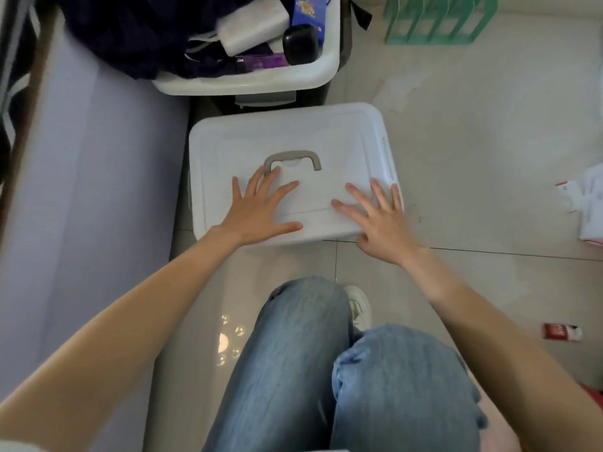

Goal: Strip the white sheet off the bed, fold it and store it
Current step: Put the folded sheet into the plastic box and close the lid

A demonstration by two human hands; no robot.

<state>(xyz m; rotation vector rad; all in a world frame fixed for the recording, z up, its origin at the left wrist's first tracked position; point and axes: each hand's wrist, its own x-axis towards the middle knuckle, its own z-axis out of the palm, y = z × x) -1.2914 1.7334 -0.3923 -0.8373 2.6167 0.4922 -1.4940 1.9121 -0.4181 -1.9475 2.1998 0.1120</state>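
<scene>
Both bare forearms reach forward and slightly inward. The left hand (pixel 259 208) lies palm down, fingers straight and fanned, thumb out toward the right hand (pixel 380 216), which is likewise flat with fingers spread, its thumb tucked below the palm edge.

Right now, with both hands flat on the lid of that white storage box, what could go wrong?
1. The left hand and right hand press only the near half of the lid, so the far edge may stay unlatched.
2. Left fingertips touch the grey handle and could catch under it.
3. The box sits close under the loaded white basket; lifting the lid might bump it.
</scene>
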